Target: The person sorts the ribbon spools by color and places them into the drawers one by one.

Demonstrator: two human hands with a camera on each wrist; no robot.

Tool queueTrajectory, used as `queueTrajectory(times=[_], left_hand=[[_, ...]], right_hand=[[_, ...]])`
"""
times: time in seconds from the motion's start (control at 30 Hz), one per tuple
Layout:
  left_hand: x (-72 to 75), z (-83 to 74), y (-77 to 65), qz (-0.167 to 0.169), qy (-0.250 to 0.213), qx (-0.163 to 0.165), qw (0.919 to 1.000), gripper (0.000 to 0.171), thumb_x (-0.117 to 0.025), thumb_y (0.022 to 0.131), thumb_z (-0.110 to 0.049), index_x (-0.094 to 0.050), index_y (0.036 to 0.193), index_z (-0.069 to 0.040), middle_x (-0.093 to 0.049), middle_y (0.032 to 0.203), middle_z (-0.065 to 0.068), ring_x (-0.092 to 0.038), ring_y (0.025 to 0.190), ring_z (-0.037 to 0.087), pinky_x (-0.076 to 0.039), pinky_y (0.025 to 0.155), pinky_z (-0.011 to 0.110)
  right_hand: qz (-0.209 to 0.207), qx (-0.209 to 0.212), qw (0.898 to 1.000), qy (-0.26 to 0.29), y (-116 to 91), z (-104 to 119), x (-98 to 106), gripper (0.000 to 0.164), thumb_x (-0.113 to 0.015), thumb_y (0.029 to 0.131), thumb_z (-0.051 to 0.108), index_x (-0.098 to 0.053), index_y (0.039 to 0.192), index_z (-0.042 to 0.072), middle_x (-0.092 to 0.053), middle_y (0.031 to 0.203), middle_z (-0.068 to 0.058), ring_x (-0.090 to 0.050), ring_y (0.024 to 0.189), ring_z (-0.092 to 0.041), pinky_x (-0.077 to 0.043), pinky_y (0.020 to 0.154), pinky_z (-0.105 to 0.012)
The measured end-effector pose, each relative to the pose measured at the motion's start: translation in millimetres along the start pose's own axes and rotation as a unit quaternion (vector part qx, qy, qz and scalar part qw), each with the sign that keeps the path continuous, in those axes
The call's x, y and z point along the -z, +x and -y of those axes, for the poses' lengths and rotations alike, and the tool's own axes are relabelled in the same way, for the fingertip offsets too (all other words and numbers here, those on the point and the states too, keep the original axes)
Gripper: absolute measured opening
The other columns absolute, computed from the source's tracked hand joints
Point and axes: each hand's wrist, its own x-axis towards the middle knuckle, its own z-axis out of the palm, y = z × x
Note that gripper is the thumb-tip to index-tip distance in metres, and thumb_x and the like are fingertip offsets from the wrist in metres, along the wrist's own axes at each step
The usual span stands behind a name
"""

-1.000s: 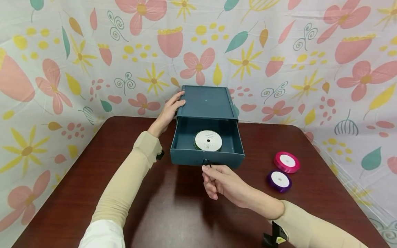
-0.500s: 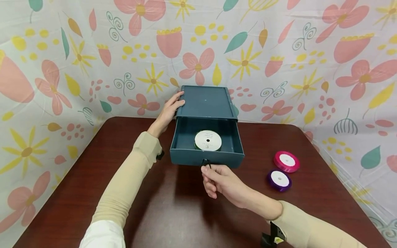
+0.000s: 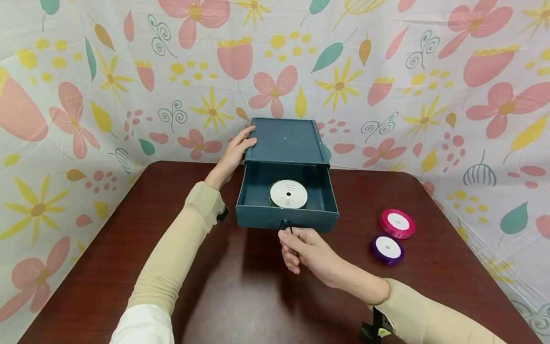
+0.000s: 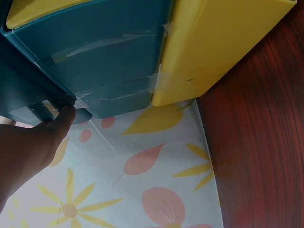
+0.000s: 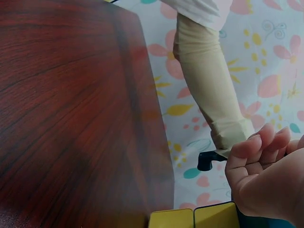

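— Right hand [image 3: 310, 252] pinches the small dark pull [image 3: 285, 225] at the drawer [image 3: 286, 216] front; left hand [image 3: 234, 154] grips the box [image 3: 285, 141] at its left edge, bracing it.

— How should the drawer be handled well?

— Draw or push it straight along the worktop [image 3: 240, 286], I'd say, left hand holding the box firm so it doesn't slide.

— Any writing?

— The spool [image 3: 288, 194] in the open drawer bears small print, too fine to read. The pink spool [image 3: 397, 223] and purple spool [image 3: 387, 249] show none.
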Motion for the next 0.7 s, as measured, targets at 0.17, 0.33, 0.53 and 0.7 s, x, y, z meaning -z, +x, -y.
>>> queueTrajectory(times=[0.17, 0.33, 0.53, 0.7], left_hand=[[0.5, -0.6, 0.2, 0.001, -0.004, -0.001, 1.0, 0.055, -0.04, 0.103, -0.03, -0.022, 0.155, -0.023, -0.008, 0.164, 0.002, -0.033, 0.143, 0.031, -0.032, 0.113, 0.049], [0.8, 0.1, 0.3, 0.001, -0.002, -0.001, 1.0, 0.055, -0.039, 0.104, -0.03, -0.022, 0.155, -0.023, -0.007, 0.164, 0.003, -0.029, 0.145, 0.03, -0.031, 0.114, 0.049], [0.9, 0.5, 0.3, -0.001, 0.006, 0.001, 1.0, 0.055, -0.04, 0.104, -0.03, -0.022, 0.155, -0.023, -0.007, 0.164, 0.003, -0.025, 0.147, 0.03, -0.029, 0.116, 0.05], [1.1, 0.6, 0.6, -0.001, 0.008, -0.001, 1.0, 0.055, -0.04, 0.103, -0.031, -0.023, 0.155, -0.023, -0.008, 0.164, 0.004, -0.025, 0.147, 0.029, -0.028, 0.116, 0.05]], right_hand=[[-0.001, 0.002, 1.0, -0.005, 1.2, 1.2, 0.3, 0.036, -0.045, 0.103, 0.027, -0.044, 0.076, 0.004, -0.043, 0.057, 0.002, -0.046, 0.051, -0.011, -0.044, 0.054, -0.027], [-0.006, 0.008, 1.0, -0.013, 3.2, 2.8, 2.4, 0.037, -0.045, 0.104, 0.027, -0.042, 0.075, 0.004, -0.042, 0.057, 0.001, -0.045, 0.051, -0.012, -0.043, 0.054, -0.028], [-0.019, 0.009, 1.0, -0.019, 6.8, 5.1, 7.0, 0.037, -0.046, 0.103, 0.028, -0.042, 0.074, 0.005, -0.041, 0.057, 0.0, -0.045, 0.052, -0.012, -0.042, 0.054, -0.028], [-0.029, 0.005, 0.999, -0.016, 10.6, 6.1, 11.1, 0.037, -0.046, 0.103, 0.03, -0.043, 0.074, 0.006, -0.041, 0.056, 0.0, -0.044, 0.052, -0.013, -0.042, 0.054, -0.028]])
